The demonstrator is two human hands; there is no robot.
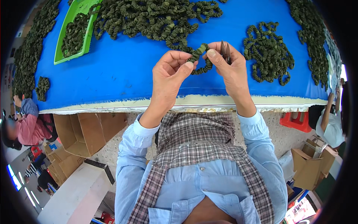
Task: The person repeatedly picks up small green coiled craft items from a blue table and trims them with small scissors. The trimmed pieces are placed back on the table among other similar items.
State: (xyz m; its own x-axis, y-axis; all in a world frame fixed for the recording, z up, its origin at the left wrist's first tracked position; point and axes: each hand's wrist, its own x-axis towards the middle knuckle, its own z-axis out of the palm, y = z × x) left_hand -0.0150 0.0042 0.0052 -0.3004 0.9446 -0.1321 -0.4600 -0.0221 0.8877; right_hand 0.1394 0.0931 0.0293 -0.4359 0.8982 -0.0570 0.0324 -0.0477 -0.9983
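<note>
A dark green scrunchie (201, 70) is held up between my two hands, just above the blue table cover. The thumb and fingers of my left hand (166, 76) pinch its left side. With thumb and forefinger, my right hand (233, 74) grips the other side. Pointed dark blades of small scissors (223, 48) stick up between the fingers of that same hand; their handles are hidden in the palm. Right beyond the held piece spreads a large heap of similar scrunchies (149, 18).
At the left, a green tray (89, 35) holds more scrunchies. A smaller pile (269, 54) lies on the right, with long heaps at both table ends. Cardboard boxes (87, 130) and a red stool (296, 121) stand below the near edge. Other people sit at both sides.
</note>
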